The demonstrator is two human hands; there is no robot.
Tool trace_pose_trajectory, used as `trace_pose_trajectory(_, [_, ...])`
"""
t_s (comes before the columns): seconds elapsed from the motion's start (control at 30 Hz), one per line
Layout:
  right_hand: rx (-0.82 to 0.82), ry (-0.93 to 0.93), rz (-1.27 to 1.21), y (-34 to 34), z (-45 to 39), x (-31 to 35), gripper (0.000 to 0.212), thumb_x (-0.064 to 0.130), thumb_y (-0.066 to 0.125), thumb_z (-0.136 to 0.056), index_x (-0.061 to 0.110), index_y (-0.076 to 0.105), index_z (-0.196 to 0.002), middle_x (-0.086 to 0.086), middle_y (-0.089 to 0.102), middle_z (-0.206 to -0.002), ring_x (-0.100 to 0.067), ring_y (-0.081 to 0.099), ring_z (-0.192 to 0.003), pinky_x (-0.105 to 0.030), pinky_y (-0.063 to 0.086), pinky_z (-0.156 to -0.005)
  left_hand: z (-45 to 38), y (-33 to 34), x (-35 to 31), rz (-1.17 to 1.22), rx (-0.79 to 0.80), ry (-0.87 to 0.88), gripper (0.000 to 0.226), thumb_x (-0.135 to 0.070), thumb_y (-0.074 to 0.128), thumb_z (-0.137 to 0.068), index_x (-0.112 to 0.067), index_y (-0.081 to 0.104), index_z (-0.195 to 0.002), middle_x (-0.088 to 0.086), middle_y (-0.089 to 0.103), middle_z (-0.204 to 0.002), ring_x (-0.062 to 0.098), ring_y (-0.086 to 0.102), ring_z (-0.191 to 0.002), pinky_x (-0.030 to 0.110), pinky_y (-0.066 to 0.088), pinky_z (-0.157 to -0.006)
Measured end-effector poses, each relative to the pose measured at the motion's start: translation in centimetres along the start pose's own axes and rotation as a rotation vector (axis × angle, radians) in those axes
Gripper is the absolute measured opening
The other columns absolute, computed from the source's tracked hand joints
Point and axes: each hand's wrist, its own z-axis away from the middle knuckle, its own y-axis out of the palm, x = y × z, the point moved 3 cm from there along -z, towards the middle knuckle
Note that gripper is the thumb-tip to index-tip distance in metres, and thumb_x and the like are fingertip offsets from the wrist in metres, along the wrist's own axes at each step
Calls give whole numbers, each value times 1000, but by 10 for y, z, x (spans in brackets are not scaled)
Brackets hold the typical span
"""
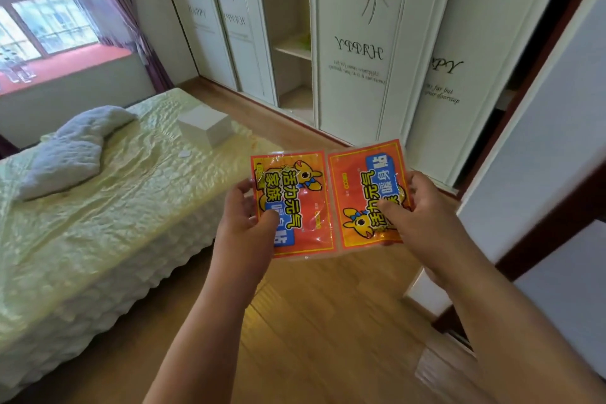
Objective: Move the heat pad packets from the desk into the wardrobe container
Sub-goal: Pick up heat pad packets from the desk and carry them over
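Forearms extend from the bottom edge over the wooden floor [328, 321]. Left hand [242, 216] pinches the left packet [292, 203] at its lower left corner, thumb on the printed face, fingers behind. Right hand [416, 207] pinches the right packet [367, 193] at its right edge the same way. Both packets are held flat, face up to the camera, side by side with inner edges touching or very nearly so; which, I cannot tell. They are carried in mid-air, clear of any surface; no desk is in view.

Bed [98, 207] stands to the left, bearing a grey pillow [72, 147] and a white box [206, 125]. Beyond it, the wardrobe [360, 43] has one panel slid aside, exposing an open compartment [292, 69] with a shelf. No container is identifiable inside it from this angle.

Assessed risks: each glossy packet is secured by a single edge pinch, so a slip is likely if grip loosens during the walk. The opening looks narrow; two packets presented abreast could catch on the door edges. With the container unseen, misplacement onto the bare shelf is possible.
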Motion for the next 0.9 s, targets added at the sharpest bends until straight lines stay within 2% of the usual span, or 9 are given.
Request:
trace_pose_trajectory(0.17, [-31,19,-32,-27,-33,4,26,25,68,-99,45,57,-111,12,76,-109,-11,77,-97,-50,62,-91,-35,42,-6,0,41,-6,47,8,48,-97,-29,51,-125,-3,75,-106,9,78,-75,22,57,-53])
trace_pose_trajectory(0.33, [-100,39,-21,-49,-67,4,25,23,67,-99,43,56,-106,11,76,-107,-10,76,-94,-46,62,-89,-77,73,-3,3,88,-10,47,8,50,-98,-31,52,-124,-5,75,-104,12,78,-78,24,58,-54])
trace_pose_trajectory(0.47, [-151,55,-10,-58,-95,3,23,22,66,-101,40,55,-110,11,74,-109,-6,76,-92,-34,63,-81,-117,96,3,23,142,-43,48,8,50,-98,-30,53,-127,-3,77,-106,17,79,-83,29,60,-58])
trace_pose_trajectory(0.57, [-198,75,14,-61,-123,3,23,22,66,-101,41,55,-109,14,74,-109,-8,76,-95,-41,63,-88,-152,115,0,28,202,-47,48,8,50,-98,-36,55,-116,-7,78,-101,15,79,-83,30,61,-58])
trace_pose_trajectory(0.83, [-312,93,91,-37,-217,28,29,24,67,-99,41,56,-120,13,74,-113,-11,75,-101,-49,61,-93,-270,141,-20,9,314,8,47,3,52,-99,-42,53,-112,-9,75,-109,11,78,-86,30,62,-61])
trace_pose_trajectory(0.9, [-327,92,107,-25,-241,34,27,25,67,-99,39,56,-120,13,74,-112,-11,74,-100,-49,62,-92,-299,140,-20,2,344,2,44,2,51,-99,-38,53,-117,-9,75,-110,12,79,-87,32,62,-63])
